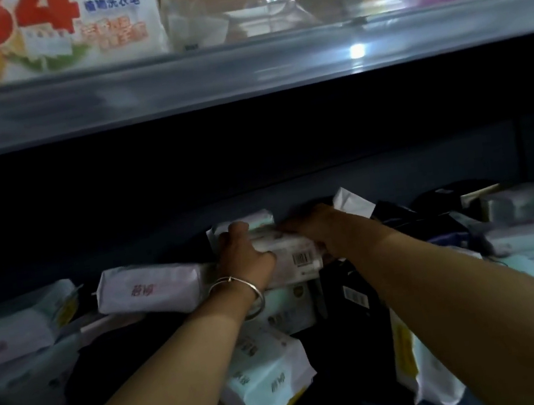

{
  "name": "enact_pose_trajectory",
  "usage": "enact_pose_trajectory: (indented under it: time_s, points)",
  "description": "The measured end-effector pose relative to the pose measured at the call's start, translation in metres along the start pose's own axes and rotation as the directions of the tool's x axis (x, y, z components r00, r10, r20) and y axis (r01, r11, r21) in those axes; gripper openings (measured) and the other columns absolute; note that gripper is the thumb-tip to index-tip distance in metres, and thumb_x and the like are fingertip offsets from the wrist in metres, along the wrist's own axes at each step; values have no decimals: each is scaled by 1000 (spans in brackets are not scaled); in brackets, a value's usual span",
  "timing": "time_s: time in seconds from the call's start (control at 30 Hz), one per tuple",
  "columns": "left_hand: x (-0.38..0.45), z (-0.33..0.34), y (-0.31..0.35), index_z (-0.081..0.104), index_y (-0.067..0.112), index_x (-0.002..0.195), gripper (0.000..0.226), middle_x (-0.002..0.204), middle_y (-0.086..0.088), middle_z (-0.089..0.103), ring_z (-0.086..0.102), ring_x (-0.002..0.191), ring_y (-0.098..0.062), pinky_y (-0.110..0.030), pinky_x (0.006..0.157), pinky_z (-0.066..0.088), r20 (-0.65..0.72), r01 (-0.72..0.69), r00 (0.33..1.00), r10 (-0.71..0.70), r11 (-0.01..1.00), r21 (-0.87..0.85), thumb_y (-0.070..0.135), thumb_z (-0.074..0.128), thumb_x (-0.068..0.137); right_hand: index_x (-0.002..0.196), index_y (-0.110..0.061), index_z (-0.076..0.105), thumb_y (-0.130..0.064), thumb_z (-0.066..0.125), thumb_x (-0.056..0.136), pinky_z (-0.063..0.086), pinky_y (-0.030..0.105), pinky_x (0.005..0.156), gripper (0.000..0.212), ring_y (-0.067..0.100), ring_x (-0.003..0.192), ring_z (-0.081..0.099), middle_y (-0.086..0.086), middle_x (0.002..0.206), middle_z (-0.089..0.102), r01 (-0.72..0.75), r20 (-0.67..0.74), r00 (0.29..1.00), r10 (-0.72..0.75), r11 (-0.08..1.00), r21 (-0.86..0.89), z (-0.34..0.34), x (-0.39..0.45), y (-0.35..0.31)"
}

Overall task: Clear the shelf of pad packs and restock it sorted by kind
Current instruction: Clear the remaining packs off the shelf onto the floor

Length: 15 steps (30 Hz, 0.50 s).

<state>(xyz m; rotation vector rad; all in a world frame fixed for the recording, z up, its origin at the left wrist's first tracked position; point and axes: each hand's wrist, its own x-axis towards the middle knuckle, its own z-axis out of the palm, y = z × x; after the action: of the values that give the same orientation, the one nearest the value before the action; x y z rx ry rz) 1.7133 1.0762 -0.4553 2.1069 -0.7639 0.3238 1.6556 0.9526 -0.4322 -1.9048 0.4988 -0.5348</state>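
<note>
At the far left of the shelf (394,180) pale packs lie in a loose heap, and just right of them a pink pack (153,288) rests with its long axis running left to right, its right end tucked in beside your left hand (244,256).

That hand, with a bangle (236,285) on the wrist, is closed over the left end of the white pack (287,254) at the middle of the shelf, fingers curled over its top edge. Your right hand (318,229) is clamped on the same pack's right end. The pack lies straight ahead of you between the two hands, long axis left to right, barcode face towards you, sitting on top of other packs rather than on the bare shelf. Neither hand is nearer; both reach equally deep.

The move probably turns on drawing it straight back towards you, since the shelf board above (240,78) sits low and leaves little room to lift.

Below and nearer you, a mint pack (267,375) leans at an angle; to the right, dark packs (352,293) and more pale ones crowd the shelf, so the clearing looks early. Lighting is dim, and print is mostly unreadable.
</note>
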Motion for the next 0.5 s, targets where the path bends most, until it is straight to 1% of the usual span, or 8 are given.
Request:
enact_pose_trajectory:
  time_s: [0.07,0.13,0.17,0.23,0.27,0.33,0.4,0.5]
  points:
    - [3,2,5,45,12,128,59,134,-13,44,49,118,-29,-25,95,39,-30,-5,1000,3,998,-62,4,67,74,131,-3,49,-28,69,84,48,34,96,57,29,116,57,14,129,57,12,-63,998,-5,993,117,-8,2,-1]
    - [1,6,16,46,10,125,57,130,-14,46,50,116,-28,-25,96,39,-37,-25,999,21,993,-113,2,66,72,139,-5,39,-26,71,83,48,39,98,68,31,115,57,15,131,54,31,-98,995,-9,974,225,-18,-1,-6]
    - [1,10,23,45,9,127,59,131,-14,46,49,117,-28,-25,97,38,-27,-33,999,29,991,-133,1,66,72,141,-7,37,-24,71,82,47,41,100,70,31,116,56,15,132,53,48,-113,993,-19,965,259,-25,-2,-7]
    - [-1,19,39,41,9,133,65,134,-14,46,48,121,-29,-28,102,39,17,-56,998,60,985,-165,0,65,73,136,-9,44,-21,73,81,46,42,99,63,31,115,56,13,131,55,120,-208,976,-65,956,266,-44,-7,-4]
    - [0,25,47,38,9,136,69,135,-14,46,48,122,-29,-31,104,40,46,-67,996,76,983,-168,0,65,73,133,-8,47,-18,73,81,47,41,97,59,31,112,57,12,126,57,157,-276,958,-81,951,265,-55,-10,1]
    - [2,38,61,31,10,142,78,137,-13,47,47,125,-31,-37,105,40,90,-87,991,102,983,-159,5,69,73,131,-8,44,-17,71,83,49,40,92,56,31,106,57,13,119,56,205,-407,910,-83,942,265,-82,-21,7]
    - [6,53,72,25,12,145,84,141,-15,43,44,129,-31,-39,107,37,123,-100,986,112,990,-101,17,72,76,135,-8,37,-23,68,86,48,46,94,60,37,112,55,19,127,52,204,-528,848,-51,950,235,-111,-29,15]
    - [12,73,83,25,14,146,82,146,-14,36,37,134,-31,-39,111,32,169,-124,979,111,990,64,27,70,79,137,-2,30,-31,66,86,42,44,100,69,40,124,45,22,139,41,131,-665,747,8,978,160,-146,-34,28]
